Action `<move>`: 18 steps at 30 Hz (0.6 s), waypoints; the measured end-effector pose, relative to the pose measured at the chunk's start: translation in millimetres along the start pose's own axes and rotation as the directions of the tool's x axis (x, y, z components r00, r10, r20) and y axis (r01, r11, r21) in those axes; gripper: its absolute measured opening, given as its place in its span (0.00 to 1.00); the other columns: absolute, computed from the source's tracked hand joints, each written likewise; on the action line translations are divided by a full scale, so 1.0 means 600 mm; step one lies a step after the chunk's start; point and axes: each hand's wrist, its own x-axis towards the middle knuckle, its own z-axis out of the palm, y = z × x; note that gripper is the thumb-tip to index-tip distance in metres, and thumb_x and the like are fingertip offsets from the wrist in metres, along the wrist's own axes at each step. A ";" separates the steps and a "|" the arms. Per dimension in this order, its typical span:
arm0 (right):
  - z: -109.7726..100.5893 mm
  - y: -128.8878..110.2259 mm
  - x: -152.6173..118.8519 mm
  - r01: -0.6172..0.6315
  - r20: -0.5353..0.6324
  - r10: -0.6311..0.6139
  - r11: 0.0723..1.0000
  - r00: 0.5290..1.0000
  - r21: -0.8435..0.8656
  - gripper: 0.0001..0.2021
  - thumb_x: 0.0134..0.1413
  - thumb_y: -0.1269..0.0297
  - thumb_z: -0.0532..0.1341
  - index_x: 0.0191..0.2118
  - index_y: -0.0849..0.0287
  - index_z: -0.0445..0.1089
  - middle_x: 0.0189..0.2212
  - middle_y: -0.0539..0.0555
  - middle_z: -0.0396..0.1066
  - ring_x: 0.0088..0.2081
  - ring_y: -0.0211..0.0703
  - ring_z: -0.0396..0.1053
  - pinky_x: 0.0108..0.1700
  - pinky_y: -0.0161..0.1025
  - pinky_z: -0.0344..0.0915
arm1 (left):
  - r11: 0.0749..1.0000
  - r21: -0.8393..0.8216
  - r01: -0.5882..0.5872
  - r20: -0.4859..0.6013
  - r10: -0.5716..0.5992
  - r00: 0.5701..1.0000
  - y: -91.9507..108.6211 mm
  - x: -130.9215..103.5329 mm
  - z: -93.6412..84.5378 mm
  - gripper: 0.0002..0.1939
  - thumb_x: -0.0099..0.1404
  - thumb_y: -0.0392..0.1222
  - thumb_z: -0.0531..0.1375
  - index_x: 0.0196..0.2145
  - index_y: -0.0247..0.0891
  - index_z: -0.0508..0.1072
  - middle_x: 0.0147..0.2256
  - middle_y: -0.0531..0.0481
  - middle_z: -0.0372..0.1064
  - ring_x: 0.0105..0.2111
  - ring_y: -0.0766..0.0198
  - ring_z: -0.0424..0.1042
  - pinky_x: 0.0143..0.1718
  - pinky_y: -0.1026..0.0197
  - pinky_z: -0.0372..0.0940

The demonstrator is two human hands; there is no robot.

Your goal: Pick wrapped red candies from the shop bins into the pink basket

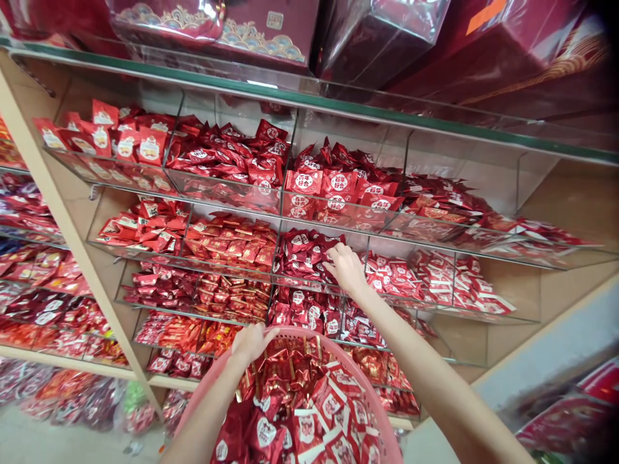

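Head view shows the left hand (250, 343) with its grip closed over the rim of a round pink plastic basket (384, 415), which is filled with red, gold and white-patterned wrapped packets (309, 425). The right hand (345, 265) reaches to the dark red shiny packets (296, 250) in a middle compartment of the shelving; its grip is narrow, fingers bent, and I cannot tell whether it has a packet. A low clear front lip (309, 282) and upright clear dividers fence that compartment. Red-and-white packets (394, 274) lie just right of the hand, gold-printed red packets (232, 241) to its left. The basket and right forearm hide parts of the lower rows. Above, a green-edged glass shelf (290, 96) carries large maroon boxes (261, 38); a pale wooden upright (89, 270) stands at left.
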 end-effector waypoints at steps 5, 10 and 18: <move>0.008 -0.003 0.004 0.031 -0.027 -0.031 1.000 0.999 -0.001 0.11 0.59 0.66 0.49 0.40 0.59 0.67 0.38 0.58 0.63 0.40 0.45 0.58 0.39 0.39 0.53 | 1.000 0.002 0.001 0.003 -0.001 1.000 0.000 -0.001 -0.003 0.38 0.56 0.69 0.36 0.36 0.36 0.72 0.36 0.37 0.73 0.37 0.50 0.72 0.37 0.55 0.63; -0.002 0.007 -0.001 0.021 -0.125 -0.010 0.996 0.992 0.092 0.14 0.61 0.66 0.46 0.41 0.60 0.68 0.38 0.57 0.64 0.38 0.43 0.60 0.40 0.38 0.55 | 1.000 -0.008 0.000 0.001 0.000 1.000 0.001 -0.001 -0.003 0.37 0.57 0.68 0.36 0.35 0.37 0.72 0.35 0.38 0.74 0.37 0.51 0.72 0.36 0.56 0.64; -0.042 -0.055 -0.097 0.263 -0.373 -0.112 0.884 0.921 0.387 0.12 0.60 0.68 0.49 0.45 0.60 0.66 0.41 0.58 0.66 0.43 0.40 0.63 0.45 0.38 0.60 | 1.000 -0.006 0.017 0.011 -0.017 1.000 0.003 -0.002 -0.001 0.37 0.57 0.68 0.37 0.36 0.36 0.72 0.36 0.38 0.73 0.37 0.52 0.72 0.37 0.56 0.63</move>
